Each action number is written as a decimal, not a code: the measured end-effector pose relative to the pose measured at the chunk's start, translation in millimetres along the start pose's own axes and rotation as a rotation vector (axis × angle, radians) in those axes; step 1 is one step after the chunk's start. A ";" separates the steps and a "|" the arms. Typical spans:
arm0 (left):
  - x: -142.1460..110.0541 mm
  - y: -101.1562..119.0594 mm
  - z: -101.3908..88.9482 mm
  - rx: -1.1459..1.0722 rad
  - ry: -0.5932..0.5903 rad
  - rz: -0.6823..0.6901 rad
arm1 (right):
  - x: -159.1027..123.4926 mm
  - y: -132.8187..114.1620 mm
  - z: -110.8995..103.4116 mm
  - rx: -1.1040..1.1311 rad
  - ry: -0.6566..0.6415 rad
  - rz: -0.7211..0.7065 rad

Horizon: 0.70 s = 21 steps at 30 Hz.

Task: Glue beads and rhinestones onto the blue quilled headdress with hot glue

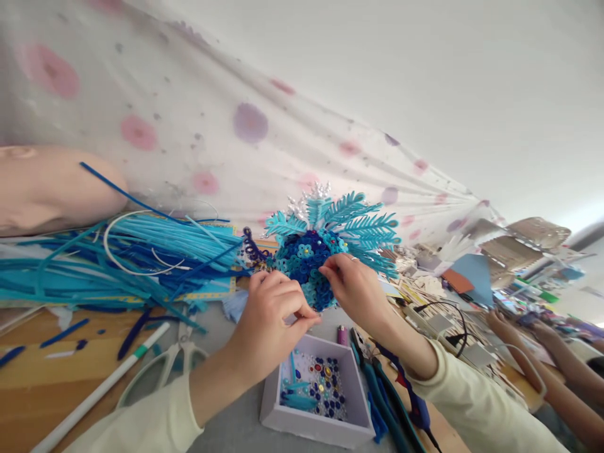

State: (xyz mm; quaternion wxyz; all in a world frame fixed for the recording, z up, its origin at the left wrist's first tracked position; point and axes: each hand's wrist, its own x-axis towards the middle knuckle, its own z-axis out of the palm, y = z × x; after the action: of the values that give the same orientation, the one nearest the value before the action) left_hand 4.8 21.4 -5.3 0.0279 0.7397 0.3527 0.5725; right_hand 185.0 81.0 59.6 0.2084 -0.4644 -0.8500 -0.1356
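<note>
A blue headpiece-like craft (302, 267) of fuzzy pipe-cleaner flowers, with turquoise feathery leaves (349, 214) and silver sprigs on top, stands in front of me. My right hand (353, 286) is pinched against its flowers on the right side; whatever lies between the fingertips is hidden. Nearer to me, my left hand (278, 308) has thumb and forefinger pressed together, just below the craft and above a box. Anything in that pinch is too small to name. The white box (316, 434) holds blue, clear and gold beads and short turquoise pieces.
Bundles of blue pipe cleaners (179, 242), white-handled scissors (177, 362) and a white stick (104, 390) lie at left. Pliers (382, 384), a purple lighter (342, 335) and a blue tool with a cord (415, 402) are at right. Other people's arms (528, 365) reach in farther right.
</note>
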 end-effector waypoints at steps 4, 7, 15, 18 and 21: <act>0.0 -7.5 2.0 -0.048 0.013 -0.059 | -14.3 12.4 -22.6 0.053 0.056 -0.040; 2.5 -5.6 -0.3 -0.219 -0.002 -0.160 | -34.0 15.2 -36.8 0.139 0.036 -0.163; 1.2 35.8 8.2 -0.862 -0.143 -0.694 | -79.0 -8.2 -37.9 0.383 -0.028 -0.518; -2.8 49.5 15.0 -0.942 -0.097 -0.736 | -84.6 -13.3 -34.7 0.452 0.006 -0.482; -3.6 54.1 15.2 -0.979 0.000 -0.796 | -89.1 -14.3 -32.3 0.616 -0.006 -0.430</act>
State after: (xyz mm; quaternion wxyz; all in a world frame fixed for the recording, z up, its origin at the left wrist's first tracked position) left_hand 44.2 -15.6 10.6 0.5739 0.4533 0.2980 0.6135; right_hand 223.1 -5.6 44.6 0.3025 -0.1912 -0.9297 0.0871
